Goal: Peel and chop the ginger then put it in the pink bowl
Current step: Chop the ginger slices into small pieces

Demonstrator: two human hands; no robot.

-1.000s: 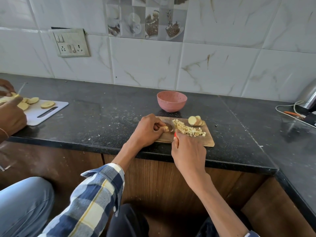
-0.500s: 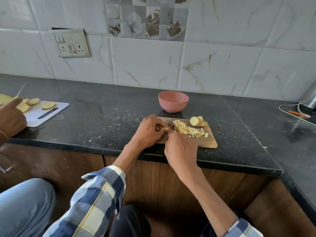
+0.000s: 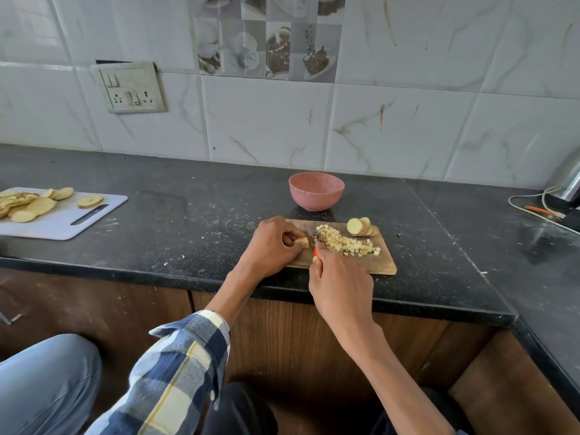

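A wooden cutting board [image 3: 381, 265] lies near the counter's front edge. My left hand [image 3: 273, 246] pinches a small piece of ginger [image 3: 302, 242] against its left part. My right hand [image 3: 340, 282] grips a knife with a red handle [image 3: 315, 252]; the blade meets the board just right of that piece. A heap of chopped ginger cubes [image 3: 343, 244] runs across the board's middle. Several ginger slices [image 3: 361, 227] lean together at its far right corner. The pink bowl [image 3: 316, 190] stands behind the board, its inside looking empty.
A white cutting board [image 3: 94, 218] with several pale slices sits at the left of the black counter [image 3: 188, 221]. A metal kettle [image 3: 569, 180] and cables [image 3: 536, 211] are at the far right. A tiled wall with a socket plate [image 3: 131, 87] runs behind.
The other person's hand at the left board has gone from view. My right hand with the knife has shifted slightly right and back along the ginger piece. My view moved closer.
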